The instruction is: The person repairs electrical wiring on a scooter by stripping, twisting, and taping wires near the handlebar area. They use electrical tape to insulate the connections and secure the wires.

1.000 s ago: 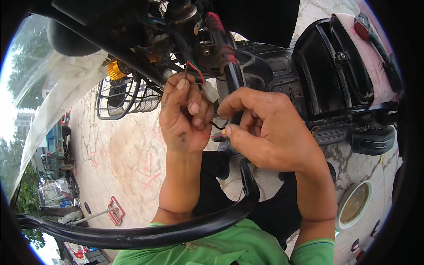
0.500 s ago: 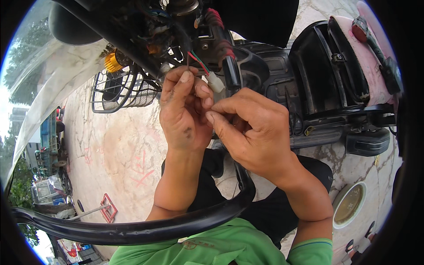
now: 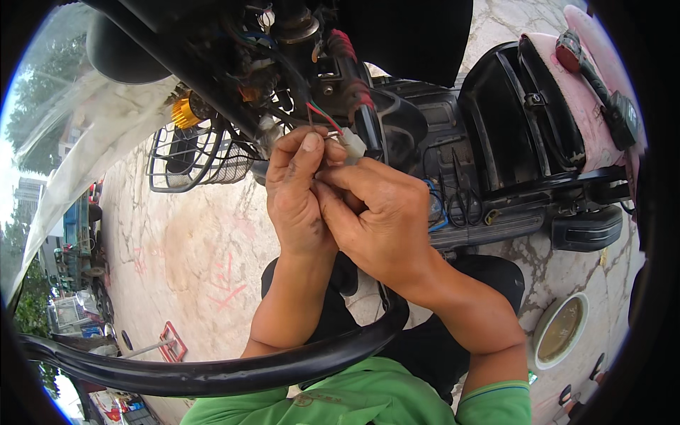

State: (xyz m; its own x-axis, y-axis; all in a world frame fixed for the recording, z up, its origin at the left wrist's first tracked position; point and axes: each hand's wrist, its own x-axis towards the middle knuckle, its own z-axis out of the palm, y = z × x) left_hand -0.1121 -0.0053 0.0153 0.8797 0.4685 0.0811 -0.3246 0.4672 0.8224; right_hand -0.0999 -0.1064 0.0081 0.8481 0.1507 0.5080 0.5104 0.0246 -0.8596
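Observation:
My left hand (image 3: 296, 191) is closed in a pinch on a thin brown wire (image 3: 312, 122) that hangs from a dark cable bundle (image 3: 297, 81). My right hand (image 3: 379, 216) is curled against it, thumb and index finger pressed into the left palm; what they grip is hidden. Just beyond my fingers, red and green wires (image 3: 328, 118) run into a white plastic connector (image 3: 353, 144). Above sit the vehicle's steering column (image 3: 297, 28) and a tube with red wrapping (image 3: 343, 46). A black curved handlebar (image 3: 212, 377) crosses below my forearms.
A wire basket (image 3: 163, 159) and yellow lamp (image 3: 184, 112) are at upper left, beside clear plastic sheeting (image 3: 64, 163). Scissors (image 3: 464, 202) and blue cable (image 3: 443, 216) lie on the footboard, right of my hands. A black seat (image 3: 489, 113), pink cover (image 3: 598, 142) and basin of water (image 3: 561, 327) are farther right.
My right hand has moved up and left, closing in against my left hand. The scissors and blue cable on the footboard now show past it. The connector is partly covered by fingers.

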